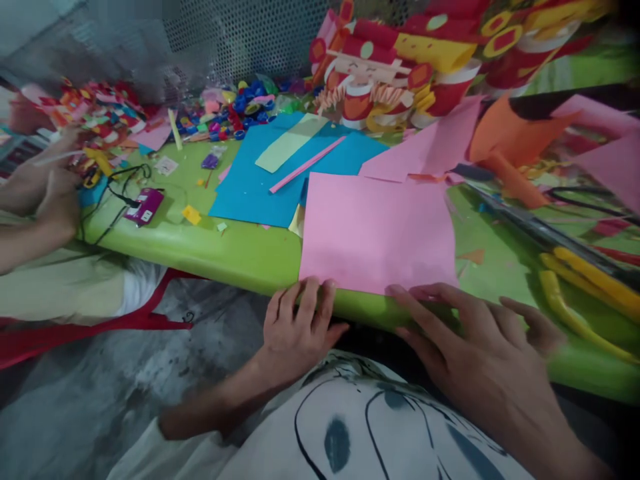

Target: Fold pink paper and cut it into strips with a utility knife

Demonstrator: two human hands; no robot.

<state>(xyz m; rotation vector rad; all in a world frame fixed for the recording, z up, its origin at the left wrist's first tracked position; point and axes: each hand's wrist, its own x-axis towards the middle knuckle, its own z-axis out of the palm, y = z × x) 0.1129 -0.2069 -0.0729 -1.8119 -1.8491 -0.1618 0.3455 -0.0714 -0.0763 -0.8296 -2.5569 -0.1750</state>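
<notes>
So the green table (250,263) is pretty cluttered, running across the middle of the frame. A plain pink sheet (380,233) sits right of centre along its near edge. The left hand (299,323) rests fingertips on the sheet's bottom edge, not gripping anything; the right hand (475,340) is loosely spread at the lower-right corner, fingers open. Blue paper (245,193) lies left of the sheet, yellow-handled scissors (530,223) at far right. Colourful paper figures (360,87) crowd the upper right, against a perforated panel (235,40). Grey, blotchy floor (145,383) lower left, and a co-worker's hand (60,197) at far left.
</notes>
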